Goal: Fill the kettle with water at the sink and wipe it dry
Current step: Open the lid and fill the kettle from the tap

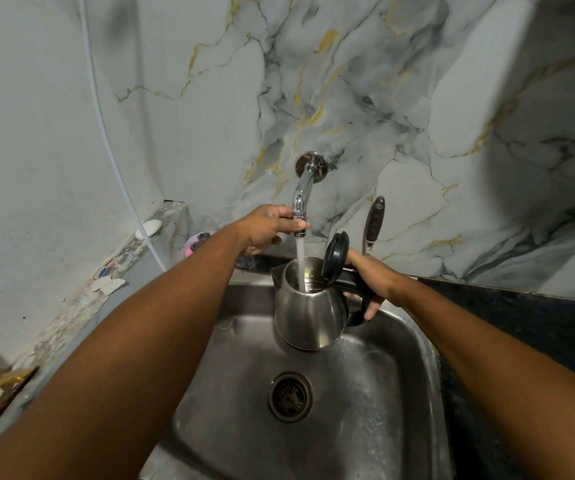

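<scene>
Right now the right hand (pixel 371 282) is wrapped around the black handle (pixel 355 284) of the steel kettle (pixel 308 310), fingers curled under it, holding the kettle upright above the back part of the sink (pixel 365 393), clear of the basin floor. Its black lid (pixel 335 255) is flipped open and stands up on the handle side, beside the hand. The left hand (pixel 267 228) is closed on the lower end of the chrome tap (pixel 301 199), thumb and fingers pinching it. A stream of water (pixel 300 268) falls from the tap straight into the kettle's open mouth. The drain (pixel 290 397) sits near the middle of the basin, in front of the kettle. Behind the sink's right back corner a dark-handled utensil (pixel 374 223) leans against the marble-patterned wall (pixel 417 98). On the ledge at the sink's left lie a bar of soap (pixel 148 229) and a pink item (pixel 198 242).
</scene>
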